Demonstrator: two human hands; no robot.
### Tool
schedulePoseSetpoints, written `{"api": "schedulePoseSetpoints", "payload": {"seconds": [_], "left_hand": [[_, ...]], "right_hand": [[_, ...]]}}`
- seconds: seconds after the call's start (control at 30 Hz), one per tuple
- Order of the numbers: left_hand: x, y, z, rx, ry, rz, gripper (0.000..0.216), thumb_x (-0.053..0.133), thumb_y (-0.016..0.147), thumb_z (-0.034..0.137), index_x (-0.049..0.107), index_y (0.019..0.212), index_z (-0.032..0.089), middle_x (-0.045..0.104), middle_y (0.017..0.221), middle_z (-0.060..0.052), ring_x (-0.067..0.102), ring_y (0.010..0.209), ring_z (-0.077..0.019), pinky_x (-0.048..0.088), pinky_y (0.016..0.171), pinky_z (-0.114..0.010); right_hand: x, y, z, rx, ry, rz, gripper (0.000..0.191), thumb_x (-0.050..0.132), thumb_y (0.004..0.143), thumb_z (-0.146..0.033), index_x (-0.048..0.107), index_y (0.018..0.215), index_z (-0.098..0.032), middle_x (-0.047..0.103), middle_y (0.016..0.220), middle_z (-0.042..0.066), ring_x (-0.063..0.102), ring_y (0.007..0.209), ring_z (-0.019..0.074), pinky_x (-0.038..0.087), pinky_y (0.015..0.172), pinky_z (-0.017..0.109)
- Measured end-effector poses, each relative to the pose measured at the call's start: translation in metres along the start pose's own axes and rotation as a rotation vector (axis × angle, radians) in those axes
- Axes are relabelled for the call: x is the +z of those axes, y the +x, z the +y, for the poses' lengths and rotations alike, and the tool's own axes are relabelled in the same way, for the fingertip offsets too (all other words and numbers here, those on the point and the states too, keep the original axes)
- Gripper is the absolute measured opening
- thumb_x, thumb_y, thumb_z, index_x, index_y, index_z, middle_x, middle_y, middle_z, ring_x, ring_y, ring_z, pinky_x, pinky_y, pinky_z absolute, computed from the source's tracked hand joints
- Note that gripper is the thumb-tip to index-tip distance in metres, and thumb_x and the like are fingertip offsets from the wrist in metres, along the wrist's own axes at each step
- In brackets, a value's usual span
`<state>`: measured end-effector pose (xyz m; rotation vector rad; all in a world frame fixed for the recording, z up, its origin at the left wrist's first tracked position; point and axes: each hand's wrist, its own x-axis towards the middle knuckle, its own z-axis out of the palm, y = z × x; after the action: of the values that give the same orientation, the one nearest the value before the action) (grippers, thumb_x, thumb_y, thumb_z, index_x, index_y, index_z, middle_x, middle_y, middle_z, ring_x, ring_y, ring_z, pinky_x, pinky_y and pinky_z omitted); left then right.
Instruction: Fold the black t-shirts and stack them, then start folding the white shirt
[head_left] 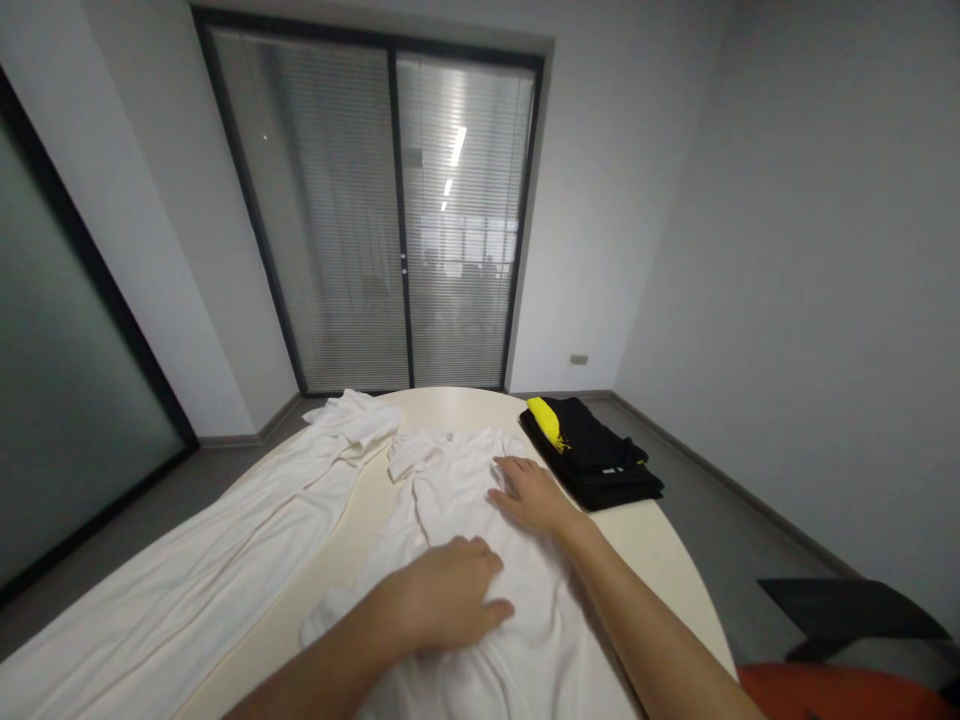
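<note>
A white short-sleeved garment (pixel 457 490) lies spread on the table in front of me, its neck end pointing away and a small label at the collar. My left hand (pixel 450 592) rests on the middle of the cloth, palm down, thumb apart from the fingers. Farther up, my right hand (pixel 532 495) touches the garment's right side near the sleeve, fingers stretched out and pointing left. Neither hand grips any cloth. Soft wrinkles run through the fabric around both hands, and my forearms cover part of its lower end.
Along the table's left side lies another long white garment (pixel 277 520), loosely creased. A stack of folded black clothes (pixel 600 460) with a yellow patch sits at the right edge. The pale table (pixel 682 560) has a rounded rim. A red-seated chair (pixel 840 690) stands at lower right.
</note>
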<state>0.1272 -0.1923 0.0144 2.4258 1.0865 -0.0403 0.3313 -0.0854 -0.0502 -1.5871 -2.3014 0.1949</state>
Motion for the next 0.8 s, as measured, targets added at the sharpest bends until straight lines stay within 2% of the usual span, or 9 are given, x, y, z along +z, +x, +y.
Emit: {"api": "schedulePoseSetpoints", "payload": {"seconds": [0.07,0.13,0.2,0.27,0.4,0.53,0.63,0.73,0.8], "left_hand": [[-0.011,0.007,-0.023,-0.161,0.091,0.145,0.046,0.048,0.090,0.042,0.067,0.121,0.015,0.059,0.134,-0.020,0.054,0.125,-0.0370,0.043,0.103,-0.049],[-0.016,0.017,-0.052,-0.334,0.130,0.289,0.049,0.048,0.091,0.042,0.062,0.131,0.017,0.047,0.149,-0.019,0.042,0.138,-0.0384,0.039,0.107,-0.050],[-0.015,0.028,-0.082,-0.469,0.119,0.389,0.056,0.047,0.091,0.044,0.051,0.143,0.021,0.034,0.158,-0.018,0.036,0.142,-0.0400,0.037,0.108,-0.051],[-0.011,0.037,-0.111,-0.544,0.092,0.458,0.060,0.047,0.092,0.046,0.045,0.148,0.024,0.031,0.159,-0.019,0.037,0.142,-0.0418,0.034,0.109,-0.054],[-0.001,0.048,-0.149,-0.506,-0.050,0.449,0.061,0.039,0.095,0.047,0.045,0.148,0.016,0.037,0.157,-0.020,0.031,0.146,-0.0374,0.028,0.115,-0.052],[0.004,0.052,-0.158,-0.384,-0.080,0.438,0.061,0.037,0.095,0.042,0.043,0.148,0.011,0.033,0.160,-0.014,0.027,0.149,-0.0260,0.023,0.120,-0.040],[0.003,0.056,-0.164,-0.282,-0.089,0.541,0.063,0.037,0.094,0.038,0.038,0.150,0.009,0.028,0.162,-0.013,0.024,0.151,-0.0235,0.021,0.122,-0.038],[0.003,0.059,-0.178,-0.391,-0.082,0.719,0.062,0.039,0.094,0.034,0.034,0.151,0.008,0.027,0.162,-0.015,0.022,0.151,-0.0248,0.021,0.123,-0.040],[0.003,0.058,-0.189,-0.493,-0.086,0.774,0.065,0.042,0.093,0.032,0.030,0.152,0.007,0.027,0.162,-0.017,0.021,0.151,-0.0267,0.023,0.122,-0.041]], "right_hand": [[0.006,-0.001,-0.001,0.012,0.015,-0.036,0.063,0.049,0.094,-0.048,0.041,0.149,-0.018,0.048,0.148,0.015,0.043,0.134,0.0302,0.033,0.107,0.041],[0.010,-0.001,0.000,0.021,0.006,-0.053,0.065,0.046,0.096,-0.048,0.038,0.151,-0.016,0.044,0.151,0.016,0.039,0.137,0.0308,0.032,0.109,0.042],[0.012,-0.001,0.001,0.021,-0.016,-0.072,0.065,0.047,0.095,-0.049,0.040,0.150,-0.015,0.043,0.152,0.017,0.037,0.139,0.0319,0.030,0.110,0.043],[0.013,-0.001,0.002,0.017,-0.033,-0.092,0.062,0.048,0.094,-0.049,0.045,0.146,-0.016,0.043,0.151,0.017,0.036,0.140,0.0325,0.029,0.111,0.045],[0.012,-0.001,0.002,0.021,-0.034,-0.093,0.054,0.051,0.093,-0.050,0.055,0.137,-0.019,0.046,0.149,0.017,0.037,0.139,0.0318,0.030,0.110,0.045],[0.011,0.000,-0.001,0.057,-0.039,-0.058,0.056,0.058,0.088,-0.049,0.054,0.136,-0.020,0.053,0.140,0.016,0.045,0.130,0.0322,0.034,0.106,0.043],[0.012,0.000,-0.002,0.121,-0.073,-0.019,0.058,0.056,0.090,-0.051,0.052,0.138,-0.019,0.054,0.137,0.017,0.047,0.127,0.0329,0.036,0.104,0.042],[0.014,0.001,0.001,0.169,-0.118,0.011,0.048,0.050,0.094,-0.048,0.058,0.130,-0.018,0.056,0.134,0.018,0.046,0.129,0.0322,0.034,0.105,0.042],[0.016,0.001,0.007,0.161,-0.125,0.012,0.046,0.048,0.096,-0.046,0.058,0.130,-0.017,0.055,0.137,0.018,0.043,0.133,0.0319,0.031,0.109,0.043]]}}
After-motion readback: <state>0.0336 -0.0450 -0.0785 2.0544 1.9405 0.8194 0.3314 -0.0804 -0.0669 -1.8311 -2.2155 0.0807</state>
